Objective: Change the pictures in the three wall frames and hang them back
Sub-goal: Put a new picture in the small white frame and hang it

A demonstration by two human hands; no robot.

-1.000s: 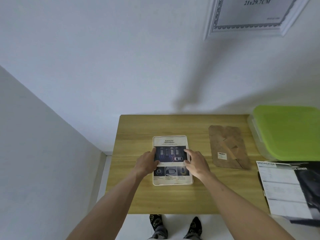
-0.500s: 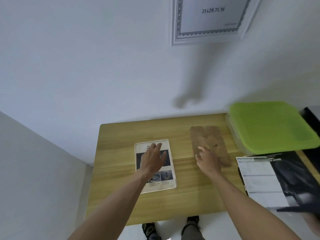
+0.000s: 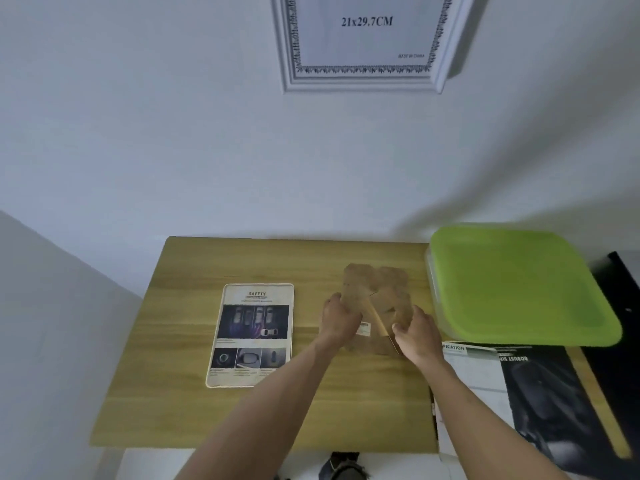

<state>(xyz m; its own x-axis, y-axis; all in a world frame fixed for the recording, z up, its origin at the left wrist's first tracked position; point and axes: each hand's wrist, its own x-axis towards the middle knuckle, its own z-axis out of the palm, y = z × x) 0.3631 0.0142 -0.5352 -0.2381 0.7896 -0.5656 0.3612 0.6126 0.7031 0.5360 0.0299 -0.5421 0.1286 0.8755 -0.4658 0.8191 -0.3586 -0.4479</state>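
matt wooden table [image 3: 194, 393], brown fibreboard backing board [image 3: 384, 292], glossy green plastic lid [image 3: 519, 285]

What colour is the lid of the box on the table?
Bright green. The lid shows best in the head view, at the right of the table.

A clear plastic storage box with a lime-green lid [image 3: 519, 285] sits at the light wooden table's [image 3: 194, 393] far right corner.

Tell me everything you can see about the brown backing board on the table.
The brown backing board looks like pressed fibreboard, with scalloped edges, a folding stand flap and a small white label. It lies on the wooden table, between the safety sheet and the green-lidded box. The left hand and right hand hold its near edges.
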